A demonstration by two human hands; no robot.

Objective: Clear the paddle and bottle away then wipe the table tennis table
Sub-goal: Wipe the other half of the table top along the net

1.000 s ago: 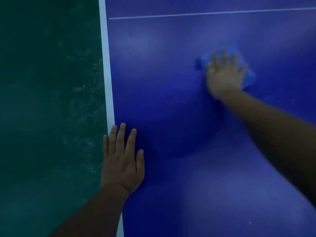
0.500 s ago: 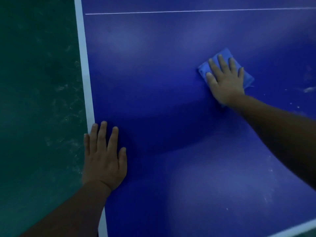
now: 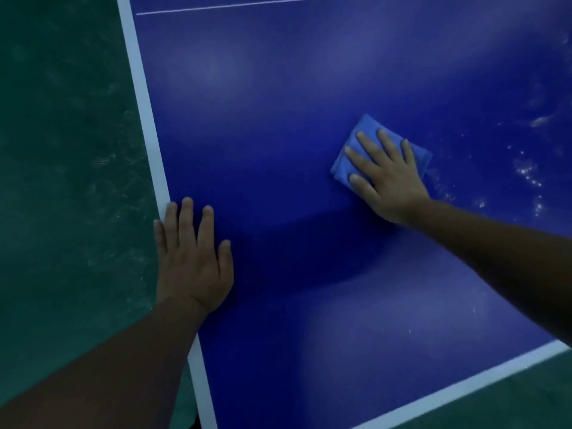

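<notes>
Head view, looking down on one corner of a blue table tennis table [image 3: 278,119]. White border lines run along its left edge [image 3: 145,119] and its near edge [image 3: 448,391], and a thin white line [image 3: 247,4] crosses the surface at the top of the frame. A dark green floor [image 3: 62,150] lies beyond the left edge and past the near right corner.

The left hand [image 3: 192,261] lies flat on the table at the left border line, palm down, fingers straight and slightly spread, holding nothing; its outer fingers overlap the white line. The left forearm enters from the lower left.

The right hand [image 3: 387,174] is stretched forward and to the right, well apart from the left hand. It presses flat on a folded blue cloth [image 3: 359,131], fingers straight and spread across the fabric, thumb at the cloth's near left edge. The cloth lies on the table under the palm, with its far corner and right edge showing beyond the fingers.

Pale specks and smears [image 3: 526,171] mark the surface just to the right of the cloth and farther right. The surface left of the cloth shows only soft reflections and a dark shadow between the two arms.
</notes>
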